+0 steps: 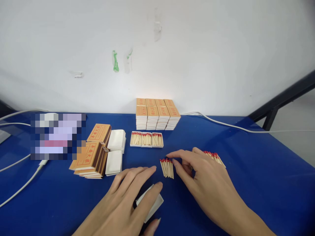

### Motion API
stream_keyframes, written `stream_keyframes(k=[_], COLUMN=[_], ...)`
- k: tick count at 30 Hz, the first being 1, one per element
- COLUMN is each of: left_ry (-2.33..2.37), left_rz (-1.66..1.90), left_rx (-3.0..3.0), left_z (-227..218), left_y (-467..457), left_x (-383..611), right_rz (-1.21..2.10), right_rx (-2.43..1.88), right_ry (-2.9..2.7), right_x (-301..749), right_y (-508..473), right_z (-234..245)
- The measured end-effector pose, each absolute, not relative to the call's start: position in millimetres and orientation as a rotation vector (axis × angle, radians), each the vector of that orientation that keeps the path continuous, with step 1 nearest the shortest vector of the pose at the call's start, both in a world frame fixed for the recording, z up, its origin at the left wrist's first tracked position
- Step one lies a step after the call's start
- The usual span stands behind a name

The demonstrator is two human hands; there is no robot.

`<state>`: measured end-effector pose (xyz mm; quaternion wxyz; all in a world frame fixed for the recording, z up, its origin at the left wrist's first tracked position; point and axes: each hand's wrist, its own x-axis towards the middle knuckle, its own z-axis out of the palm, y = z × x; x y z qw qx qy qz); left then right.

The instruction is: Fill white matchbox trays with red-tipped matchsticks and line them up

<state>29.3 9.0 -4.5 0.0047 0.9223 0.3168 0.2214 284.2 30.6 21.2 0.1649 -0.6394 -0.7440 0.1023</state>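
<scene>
My left hand (130, 200) lies on the blue table (258, 177), its fingers curled over a white inner matchbox tray (154, 205). My right hand (201, 177) rests just right of a small bundle of red-tipped matches (167, 168); its fingers are stretched out and the fingertips touch the bundle. A larger heap of matches (215, 157) shows behind that hand, partly hidden by it.
Three open trays filled with matches (146, 139) sit in a row in the middle. Behind them is a stack of closed matchboxes (156, 114). To the left lie orange outer sleeves (92, 154) and white empty trays (115, 150). White cables (22, 186) run along the left and back.
</scene>
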Motion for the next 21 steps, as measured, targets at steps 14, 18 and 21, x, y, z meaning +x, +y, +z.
stream_keyframes(k=[14, 18, 21], left_ry=[1.027, 1.061, 1.084], left_rz=[0.604, 0.576, 0.562], left_rx=[2.891, 2.964, 2.993], left_z=[-6.3, -9.6, -11.9], left_y=[9.5, 4.9, 2.0], left_x=[28.9, 27.1, 26.1], right_rz=[0.347, 0.234, 0.031], right_rx=[-1.760, -1.771, -1.860], right_ry=[-2.117, -2.042, -1.918], right_x=[291.3, 293.9, 296.8], right_y=[29.3, 29.2, 29.2], right_z=[20.0, 23.9, 26.1])
